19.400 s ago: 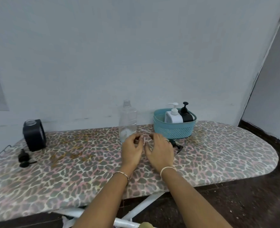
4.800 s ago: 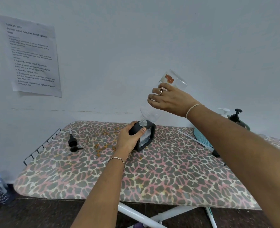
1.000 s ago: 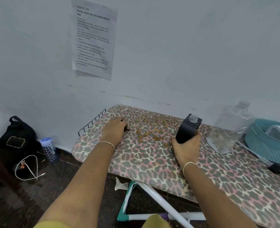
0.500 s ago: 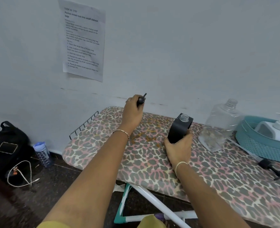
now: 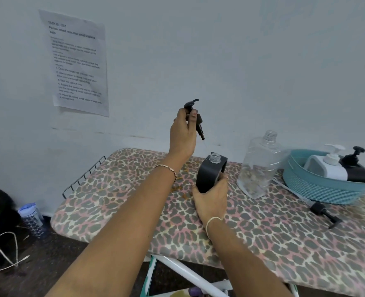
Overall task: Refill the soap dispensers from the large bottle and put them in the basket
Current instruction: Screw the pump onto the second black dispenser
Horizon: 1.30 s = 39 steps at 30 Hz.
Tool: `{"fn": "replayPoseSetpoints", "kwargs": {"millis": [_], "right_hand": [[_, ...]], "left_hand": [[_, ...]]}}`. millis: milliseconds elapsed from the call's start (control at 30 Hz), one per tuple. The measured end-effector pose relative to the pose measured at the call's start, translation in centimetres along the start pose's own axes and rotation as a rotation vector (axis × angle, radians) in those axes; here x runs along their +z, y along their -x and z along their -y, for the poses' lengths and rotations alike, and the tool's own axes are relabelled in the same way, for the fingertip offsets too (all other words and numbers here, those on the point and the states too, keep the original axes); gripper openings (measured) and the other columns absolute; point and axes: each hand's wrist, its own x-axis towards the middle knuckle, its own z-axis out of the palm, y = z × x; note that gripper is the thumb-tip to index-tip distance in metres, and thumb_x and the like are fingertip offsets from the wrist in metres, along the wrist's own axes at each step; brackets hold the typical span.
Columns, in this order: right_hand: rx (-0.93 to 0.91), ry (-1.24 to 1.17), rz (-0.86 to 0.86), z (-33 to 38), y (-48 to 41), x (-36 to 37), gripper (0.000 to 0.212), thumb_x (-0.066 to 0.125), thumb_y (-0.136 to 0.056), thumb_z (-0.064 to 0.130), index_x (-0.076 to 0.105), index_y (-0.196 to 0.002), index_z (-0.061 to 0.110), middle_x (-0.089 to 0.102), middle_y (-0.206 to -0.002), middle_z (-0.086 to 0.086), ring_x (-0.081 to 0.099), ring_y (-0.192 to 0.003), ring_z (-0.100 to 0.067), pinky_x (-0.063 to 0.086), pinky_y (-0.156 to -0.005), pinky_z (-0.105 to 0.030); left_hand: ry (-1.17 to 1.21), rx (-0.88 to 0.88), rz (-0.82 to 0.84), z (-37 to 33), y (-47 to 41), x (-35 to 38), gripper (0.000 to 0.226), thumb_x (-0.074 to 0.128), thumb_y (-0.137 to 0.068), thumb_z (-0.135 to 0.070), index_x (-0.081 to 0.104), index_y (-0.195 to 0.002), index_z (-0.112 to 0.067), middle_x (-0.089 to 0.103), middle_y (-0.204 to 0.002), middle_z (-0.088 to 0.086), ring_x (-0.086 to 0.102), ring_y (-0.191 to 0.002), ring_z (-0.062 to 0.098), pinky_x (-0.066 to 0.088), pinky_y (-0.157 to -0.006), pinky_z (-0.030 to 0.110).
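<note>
While my right hand (image 5: 212,197) wraps the base of the black dispenser (image 5: 211,175) to steady it on the counter (image 5: 263,228), my left hand (image 5: 183,133) is closed around the black pump head (image 5: 193,116), held up in the air. The one thing that matters now is how the pump lies to the open neck (image 5: 215,157): the neck sits below and to the right of my left hand, and the pump's stem points down and rightward, roughly toward that opening (its thin clear tube is barely visible, so I cannot tell how close the tip is). I judge the next move is to lower the stem into the neck and screw it on. Just right of the dispenser stands the large clear bottle (image 5: 259,166), uncapped, and beyond it the teal basket (image 5: 327,189) already holds two dispensers.
</note>
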Motion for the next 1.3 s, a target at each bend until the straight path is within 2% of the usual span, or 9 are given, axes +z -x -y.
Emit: {"fn": "replayPoseSetpoints", "kwargs": {"millis": [233,367,467,567,700,867,1000,1167,1300], "right_hand": [[-0.001,0.025,-0.002,-0.1,-0.1,0.1,0.086,0.077,-0.072,0.036,0.031,-0.141,0.015,0.045,-0.135,-0.002,0.051,-0.120,-0.020,0.049,-0.094,-0.039],[-0.007,0.033,0.000,-0.1,-0.1,0.0,0.088,0.077,-0.072,0.037,0.029,-0.142,0.016,0.044,-0.137,0.000,0.050,-0.121,-0.019,0.050,-0.093,-0.037],[-0.004,0.033,0.003,-0.1,-0.1,0.1,0.089,0.077,-0.071,0.038,0.028,-0.143,0.016,0.043,-0.138,0.000,0.050,-0.122,-0.019,0.050,-0.093,-0.040],[0.007,0.030,-0.003,-0.1,-0.1,0.2,0.087,0.077,-0.070,0.039,0.029,-0.141,0.018,0.045,-0.134,0.000,0.052,-0.118,-0.019,0.051,-0.090,-0.041],[0.001,0.029,-0.011,-0.2,-0.1,0.3,0.086,0.077,-0.070,0.041,0.031,-0.139,0.018,0.047,-0.131,0.001,0.054,-0.115,-0.018,0.052,-0.088,-0.040],[-0.001,0.008,-0.008,-0.2,-0.1,0.3,0.084,0.076,-0.071,0.044,0.032,-0.137,0.017,0.047,-0.132,0.001,0.055,-0.114,-0.018,0.053,-0.085,-0.041],[0.000,-0.006,-0.010,-0.2,-0.1,0.3,0.083,0.075,-0.071,0.044,0.032,-0.137,0.018,0.047,-0.130,0.003,0.055,-0.113,-0.017,0.053,-0.085,-0.042],[0.004,-0.015,-0.006,-0.2,0.0,0.4,0.083,0.075,-0.070,0.044,0.033,-0.137,0.018,0.047,-0.131,0.002,0.055,-0.114,-0.018,0.053,-0.085,-0.042],[0.005,-0.012,-0.007,-0.1,0.0,0.3,0.084,0.075,-0.070,0.046,0.033,-0.137,0.019,0.048,-0.130,0.003,0.056,-0.112,-0.016,0.053,-0.085,-0.041]], "left_hand": [[-0.035,0.014,0.032,0.1,0.2,2.1,0.020,0.036,-0.104,-0.035,0.048,-0.101,-0.020,0.058,-0.086,-0.018,0.061,-0.091,0.018,0.052,-0.084,0.043],[-0.051,0.004,0.079,0.5,0.5,3.0,0.018,0.038,-0.104,-0.033,0.049,-0.099,-0.019,0.056,-0.083,-0.019,0.058,-0.079,0.009,0.048,-0.076,0.030],[-0.100,-0.015,0.156,1.3,0.8,3.6,0.019,0.041,-0.103,-0.036,0.053,-0.102,-0.022,0.057,-0.086,-0.019,0.058,-0.082,0.009,0.044,-0.072,0.017],[-0.137,-0.036,0.264,2.1,1.6,3.9,0.020,0.045,-0.100,-0.042,0.056,-0.100,-0.025,0.059,-0.089,-0.017,0.057,-0.082,-0.002,0.039,-0.065,0.004],[-0.170,-0.074,0.351,3.5,3.1,4.1,0.031,0.046,-0.099,-0.043,0.062,-0.107,-0.019,0.066,-0.100,-0.007,0.060,-0.090,0.006,0.043,-0.073,0.011],[-0.084,-0.159,0.317,4.0,4.3,4.1,0.031,0.061,-0.090,-0.046,0.066,-0.105,-0.020,0.067,-0.102,-0.008,0.062,-0.096,0.004,0.044,-0.077,0.009],[-0.085,-0.185,0.271,4.0,4.3,4.7,0.028,0.074,-0.082,-0.039,0.069,-0.104,-0.021,0.060,-0.109,-0.004,0.059,-0.100,0.007,0.046,-0.085,0.019],[-0.021,-0.232,0.270,3.8,4.6,4.7,0.025,0.073,-0.085,-0.030,0.072,-0.109,-0.023,0.057,-0.109,-0.002,0.061,-0.101,0.008,0.045,-0.089,0.017],[-0.005,-0.286,0.265,3.6,4.6,4.4,0.026,0.067,-0.085,-0.023,0.068,-0.111,-0.027,0.067,-0.105,-0.009,0.062,-0.098,0.008,0.052,-0.090,0.030]]}}
